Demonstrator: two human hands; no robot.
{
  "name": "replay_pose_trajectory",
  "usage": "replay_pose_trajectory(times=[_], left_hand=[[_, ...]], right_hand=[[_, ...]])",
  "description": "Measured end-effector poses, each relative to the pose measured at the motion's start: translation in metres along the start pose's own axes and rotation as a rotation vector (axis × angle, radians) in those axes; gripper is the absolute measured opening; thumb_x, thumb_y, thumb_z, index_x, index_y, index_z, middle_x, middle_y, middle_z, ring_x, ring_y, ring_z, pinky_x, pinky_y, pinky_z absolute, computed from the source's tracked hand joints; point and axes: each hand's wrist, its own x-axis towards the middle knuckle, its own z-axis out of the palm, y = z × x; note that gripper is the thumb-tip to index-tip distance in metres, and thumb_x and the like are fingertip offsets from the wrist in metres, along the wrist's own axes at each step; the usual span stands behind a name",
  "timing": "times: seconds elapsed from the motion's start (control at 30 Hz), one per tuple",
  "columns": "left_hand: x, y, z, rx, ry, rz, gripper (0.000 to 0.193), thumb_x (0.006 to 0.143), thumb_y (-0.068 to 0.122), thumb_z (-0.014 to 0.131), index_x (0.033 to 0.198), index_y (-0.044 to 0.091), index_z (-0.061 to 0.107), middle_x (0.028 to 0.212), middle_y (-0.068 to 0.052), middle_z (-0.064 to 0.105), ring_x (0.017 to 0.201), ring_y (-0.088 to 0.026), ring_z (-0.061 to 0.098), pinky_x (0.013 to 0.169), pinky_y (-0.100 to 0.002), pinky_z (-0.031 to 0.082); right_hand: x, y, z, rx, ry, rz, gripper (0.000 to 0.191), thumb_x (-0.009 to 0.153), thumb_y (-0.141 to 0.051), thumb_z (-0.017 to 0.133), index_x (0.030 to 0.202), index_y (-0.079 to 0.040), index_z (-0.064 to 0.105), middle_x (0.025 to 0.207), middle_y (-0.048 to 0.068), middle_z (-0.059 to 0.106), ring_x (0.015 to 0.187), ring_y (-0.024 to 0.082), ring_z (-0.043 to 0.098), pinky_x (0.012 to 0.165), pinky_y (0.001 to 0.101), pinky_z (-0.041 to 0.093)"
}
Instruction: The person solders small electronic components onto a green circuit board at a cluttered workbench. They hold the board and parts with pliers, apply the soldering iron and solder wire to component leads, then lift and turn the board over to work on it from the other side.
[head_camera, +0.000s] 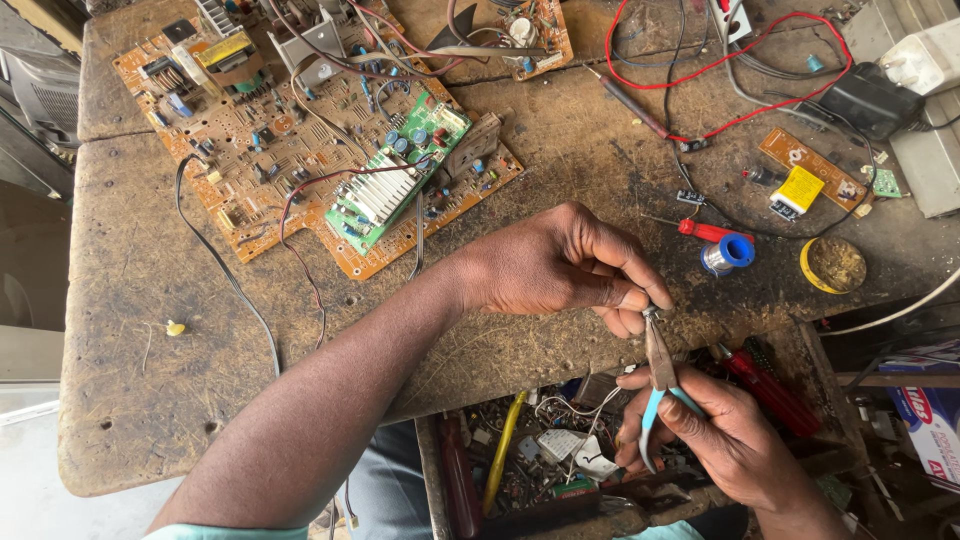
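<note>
Your right hand (735, 440) is closed around the light-blue handles of a pair of needle-nose pliers (660, 375), the tips pointing up to your left hand (560, 265), whose thumb and forefinger are pinched shut on a tiny part (648, 312) at the plier tips — too small to identify, and whether the tips actually bite it cannot be told. Both hands meet in the air just past the front edge of the worn wooden bench (140, 390), above an open drawer (540, 455) crowded with loose parts, wire and a yellow-handled tool. Judged by its size, the part is nearly weightless, stiff and easily bent or dropped; hold it by its body between the fingertips and let the pliers take only the end. The pliers are rigid steel with sleeved handles that should not slip — grip them low on the handles, as shown. Open room lies on the bare bench to your left; ahead sit the large brown circuit board (300, 150) with its green daughter board (395, 175), and to the right a red test lead (740, 90), a blue solder spool (728, 252) and a round tin (833, 265). A part dropped here would fall into the drawer clutter.
</note>
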Motion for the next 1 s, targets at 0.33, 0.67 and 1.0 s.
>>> replay_pose_trajectory(times=[0.33, 0.67, 1.0], left_hand=[[-0.0014, 0.0024, 0.0005, 0.045, 0.005, 0.011, 0.021, 0.104, 0.007, 0.064, 0.123, 0.003, 0.074, 0.109, -0.009, 0.077, 0.096, -0.016, 0.078, 0.09, -0.033, 0.069], [0.0003, 0.0015, 0.0014, 0.101, 0.019, 0.043, 0.02, 0.104, 0.008, 0.065, 0.121, 0.004, 0.074, 0.108, -0.008, 0.077, 0.094, -0.016, 0.078, 0.087, -0.031, 0.068], [0.0021, -0.002, 0.0014, 0.188, 0.06, 0.021, 0.02, 0.102, 0.007, 0.066, 0.119, 0.004, 0.075, 0.108, -0.009, 0.075, 0.092, -0.017, 0.079, 0.084, -0.03, 0.069]], right_hand=[[-0.0015, 0.0042, -0.0037, 0.035, -0.001, 0.016, 0.048, 0.101, -0.027, 0.052, 0.13, 0.011, 0.056, 0.088, 0.019, 0.074, 0.075, 0.028, 0.079, 0.062, 0.04, 0.065], [-0.0008, 0.0086, -0.0024, 0.138, -0.008, 0.041, 0.045, 0.103, -0.027, 0.049, 0.129, 0.01, 0.055, 0.086, 0.02, 0.07, 0.071, 0.028, 0.074, 0.059, 0.0404, 0.063], [-0.0025, 0.0049, 0.0, 0.167, 0.032, 0.143, 0.038, 0.102, -0.029, 0.048, 0.118, 0.005, 0.056, 0.078, 0.017, 0.066, 0.061, 0.024, 0.066, 0.052, 0.0367, 0.058]])
